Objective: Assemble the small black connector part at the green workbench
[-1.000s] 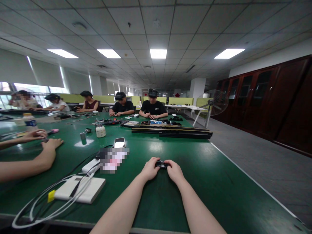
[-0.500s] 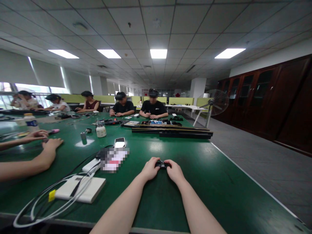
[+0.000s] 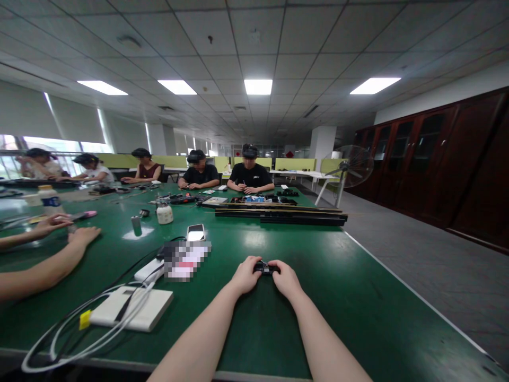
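A small black object with a light grey patch is held low over or on the green table; its exact kind is too small to tell. On its left end, my left hand is closed, thumb and fingers pressed against it. From the other side my right hand grips its right end in the same way. The fingers of both hands partly cover it.
To the left lie a white flat box with looped cables, a blurred-out paper and a phone. Long black bars lie across the table ahead. A co-worker's hands work at the left; other people sit beyond.
My hands and the black object stay almost in place. At the left, the co-worker's arms have shifted slightly.
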### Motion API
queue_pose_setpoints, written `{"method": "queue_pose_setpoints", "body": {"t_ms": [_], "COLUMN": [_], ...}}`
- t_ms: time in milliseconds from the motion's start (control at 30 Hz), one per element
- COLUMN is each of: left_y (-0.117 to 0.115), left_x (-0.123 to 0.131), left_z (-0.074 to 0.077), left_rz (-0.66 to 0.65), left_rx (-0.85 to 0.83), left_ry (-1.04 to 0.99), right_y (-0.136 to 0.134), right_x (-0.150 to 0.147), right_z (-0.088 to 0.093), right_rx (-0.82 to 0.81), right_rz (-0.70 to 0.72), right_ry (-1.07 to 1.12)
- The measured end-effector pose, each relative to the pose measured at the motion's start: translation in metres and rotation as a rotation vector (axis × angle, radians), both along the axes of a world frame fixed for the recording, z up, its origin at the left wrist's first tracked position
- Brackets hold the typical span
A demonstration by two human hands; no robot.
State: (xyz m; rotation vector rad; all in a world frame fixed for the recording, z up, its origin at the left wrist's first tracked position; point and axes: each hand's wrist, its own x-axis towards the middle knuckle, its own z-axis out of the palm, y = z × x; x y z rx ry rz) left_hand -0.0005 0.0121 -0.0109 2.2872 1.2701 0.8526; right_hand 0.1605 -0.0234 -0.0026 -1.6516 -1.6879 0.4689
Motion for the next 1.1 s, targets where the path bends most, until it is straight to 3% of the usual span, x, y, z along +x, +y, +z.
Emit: {"method": "queue_pose_setpoints", "body": {"t_ms": [1100], "left_y": [0.0017], "left_x": [0.0007], "left_z": [-0.0009], "left_rz": [-0.007], "left_rx": [0.009], "left_ry": [-0.006], "right_y": [-0.0051], "right_x": [-0.0029], "right_z": [0.0018], "right_rx": [0.044], "right_rz": [0.011], "right_ry": [-0.12]}}
